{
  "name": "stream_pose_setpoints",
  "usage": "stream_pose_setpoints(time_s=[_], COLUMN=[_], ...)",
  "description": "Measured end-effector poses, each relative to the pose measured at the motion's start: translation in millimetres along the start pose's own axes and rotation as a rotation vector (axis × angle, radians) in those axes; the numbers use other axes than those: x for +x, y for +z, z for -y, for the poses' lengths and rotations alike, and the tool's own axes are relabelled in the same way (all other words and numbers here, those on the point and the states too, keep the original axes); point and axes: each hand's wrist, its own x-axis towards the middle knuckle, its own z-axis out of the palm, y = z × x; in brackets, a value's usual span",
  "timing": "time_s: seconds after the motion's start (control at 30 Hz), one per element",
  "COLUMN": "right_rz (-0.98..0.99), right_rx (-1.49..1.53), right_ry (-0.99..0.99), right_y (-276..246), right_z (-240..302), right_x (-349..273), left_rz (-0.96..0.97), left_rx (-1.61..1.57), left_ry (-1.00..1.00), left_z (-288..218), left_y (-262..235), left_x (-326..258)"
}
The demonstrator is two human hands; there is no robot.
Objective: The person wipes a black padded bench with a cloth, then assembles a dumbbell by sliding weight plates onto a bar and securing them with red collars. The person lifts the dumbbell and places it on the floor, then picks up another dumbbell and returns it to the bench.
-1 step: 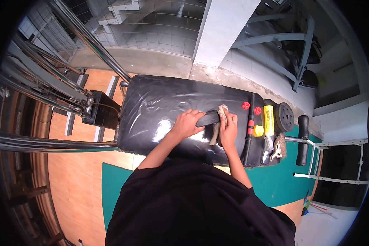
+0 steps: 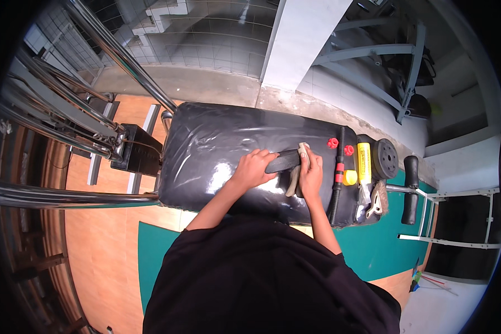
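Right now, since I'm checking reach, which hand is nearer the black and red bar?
Right hand: just left of the bar. Left hand: farther left.

Left of centre, the tabletop (image 2: 197,142) lies open up to the left hand (image 2: 253,169); right of centre, a bar (image 2: 339,172) and weight plate (image 2: 385,158) block passage.

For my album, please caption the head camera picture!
Left hand holding a dark grey rounded object, right hand holding beige cloth against it, over a shiny black padded bench.
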Motion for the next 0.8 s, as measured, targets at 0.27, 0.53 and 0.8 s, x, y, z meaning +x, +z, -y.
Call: stream_pose_setpoints(time_s=[0.27, 0.53, 0.8], right_rz=[0.029, -0.001, -0.019], right_rx=[-0.112, 0.004, -0.043], right_ry=[-0.134, -0.136, 0.051], right_y=[-1, -2, -11], right_z=[42, 22, 16], right_x=[1, 12, 21], left_rz=[0.038, -0.06, -0.035], left_rx=[0.031, -0.124, -0.113], left_ry=[-0.047, -0.135, -0.098], left_z=[3, 39, 19], left_y=[4, 9, 10], left_x=[26, -12, -15])
